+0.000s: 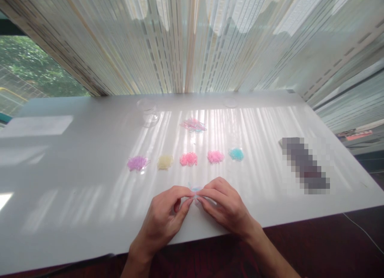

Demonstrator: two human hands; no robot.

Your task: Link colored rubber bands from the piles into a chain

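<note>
Ideally, left hand (163, 212) and right hand (229, 206), fingertips pinching a light-blue piece (195, 189) (shape unclear) by the desk's (90, 234) near edge, grip lightly.

Smooth and a little glossy on the white table (90, 166); clear, shiny, like plastic or glass, on the round container (148, 113); thin, cloth-like on the striped curtain (192, 42).
</note>
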